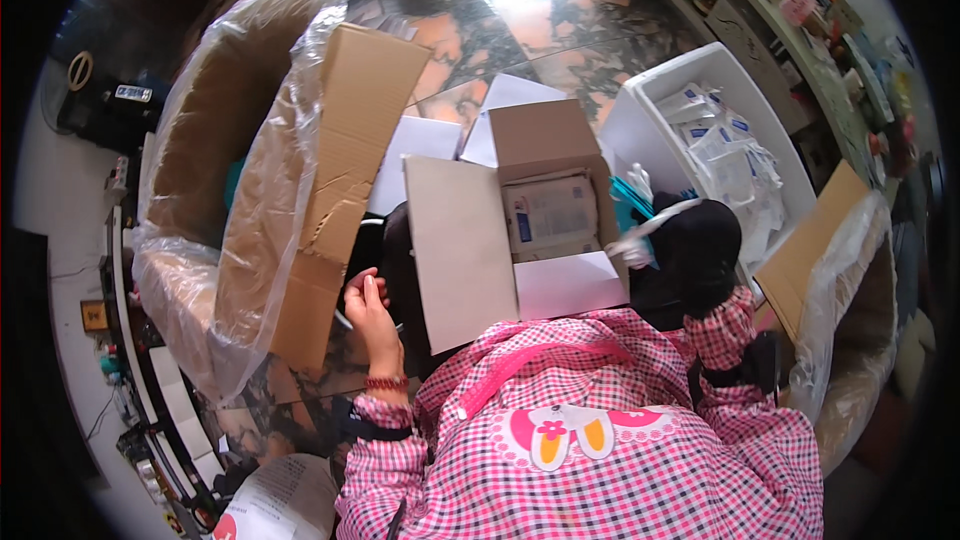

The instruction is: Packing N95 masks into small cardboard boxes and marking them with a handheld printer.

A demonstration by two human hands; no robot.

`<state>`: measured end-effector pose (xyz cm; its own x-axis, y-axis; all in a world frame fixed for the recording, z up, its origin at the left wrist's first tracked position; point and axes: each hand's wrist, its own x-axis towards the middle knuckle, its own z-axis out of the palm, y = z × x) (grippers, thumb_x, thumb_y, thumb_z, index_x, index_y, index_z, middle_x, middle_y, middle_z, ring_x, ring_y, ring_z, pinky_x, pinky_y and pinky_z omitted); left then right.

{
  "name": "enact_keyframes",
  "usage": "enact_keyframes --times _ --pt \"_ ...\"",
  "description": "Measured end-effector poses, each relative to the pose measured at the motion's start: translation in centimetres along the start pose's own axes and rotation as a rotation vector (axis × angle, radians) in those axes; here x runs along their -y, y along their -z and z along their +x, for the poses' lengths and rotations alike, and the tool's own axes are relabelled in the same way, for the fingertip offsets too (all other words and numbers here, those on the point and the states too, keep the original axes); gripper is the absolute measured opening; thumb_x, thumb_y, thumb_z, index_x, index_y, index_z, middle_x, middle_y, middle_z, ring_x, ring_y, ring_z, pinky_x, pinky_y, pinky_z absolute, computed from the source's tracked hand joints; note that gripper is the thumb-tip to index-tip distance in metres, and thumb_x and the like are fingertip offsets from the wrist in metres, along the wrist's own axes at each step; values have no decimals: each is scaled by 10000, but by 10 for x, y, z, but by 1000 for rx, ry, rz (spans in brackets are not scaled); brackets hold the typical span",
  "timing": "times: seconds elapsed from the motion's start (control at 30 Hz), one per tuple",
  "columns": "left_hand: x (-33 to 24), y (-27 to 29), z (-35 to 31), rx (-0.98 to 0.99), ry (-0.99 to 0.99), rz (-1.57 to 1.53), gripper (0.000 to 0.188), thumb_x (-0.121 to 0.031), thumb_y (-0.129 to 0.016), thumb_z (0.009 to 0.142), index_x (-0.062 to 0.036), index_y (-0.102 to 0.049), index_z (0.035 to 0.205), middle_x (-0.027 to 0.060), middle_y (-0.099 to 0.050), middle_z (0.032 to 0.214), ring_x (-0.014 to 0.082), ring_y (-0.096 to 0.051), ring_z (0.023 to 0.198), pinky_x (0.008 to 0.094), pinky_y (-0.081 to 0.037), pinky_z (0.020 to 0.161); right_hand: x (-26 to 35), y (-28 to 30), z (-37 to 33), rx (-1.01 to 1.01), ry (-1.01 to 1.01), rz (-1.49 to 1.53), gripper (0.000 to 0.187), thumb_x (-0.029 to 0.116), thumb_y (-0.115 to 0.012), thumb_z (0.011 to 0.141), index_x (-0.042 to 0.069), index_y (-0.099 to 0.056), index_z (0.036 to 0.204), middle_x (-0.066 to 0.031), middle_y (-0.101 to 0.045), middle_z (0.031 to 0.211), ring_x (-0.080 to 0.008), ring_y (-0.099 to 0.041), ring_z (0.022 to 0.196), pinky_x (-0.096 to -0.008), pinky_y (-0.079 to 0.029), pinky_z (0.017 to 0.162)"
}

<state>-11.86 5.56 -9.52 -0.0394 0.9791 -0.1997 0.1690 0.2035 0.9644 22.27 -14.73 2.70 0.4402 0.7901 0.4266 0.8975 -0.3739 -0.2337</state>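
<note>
- beside the small open box (520,240), the left hand (368,305) is curling its fingers loosely at the flap edge, gripping nothing.
- right of that box, the right hand is staying hidden; grip unclear.

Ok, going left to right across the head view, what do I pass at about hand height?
Plastic-lined cardboard box → left hand → open carton of white packets → white bin of packets → second plastic-lined box.
</note>
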Motion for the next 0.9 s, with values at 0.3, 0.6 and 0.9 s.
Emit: enact_keyframes --times 0.3,0.6,0.9 --pt "-129 -98 -84 632 -396 70 155 -33 -626 941 -8 -626 1094 53 -671 963 107 -648 886 231 -527 777 12 17 32 122 -47 -60 212 296 -743 826 98 -668 814 -157 -652 700 -358 -664 657 -442 -512 567" --pt "-146 -169 -97 1154 -503 167 757 -120 -782 826 -50 -363 1453 180 -520 1376 295 -513 1294 408 -429 1069 25 53 30 142 -243 419 223 258 -755 843 74 -715 964 -129 -714 809 -245 -712 717 -340 -541 641" --pt "-91 -152 -84 1355 -426 273 179 -131 -443 1045 -19 -529 935 97 -537 706 199 -570 652 328 -469 618 -53 54 24 -177 -543 1029 322 247 -615 987 8 -660 1199 -73 -703 1045 -127 -670 916 -287 -544 802"
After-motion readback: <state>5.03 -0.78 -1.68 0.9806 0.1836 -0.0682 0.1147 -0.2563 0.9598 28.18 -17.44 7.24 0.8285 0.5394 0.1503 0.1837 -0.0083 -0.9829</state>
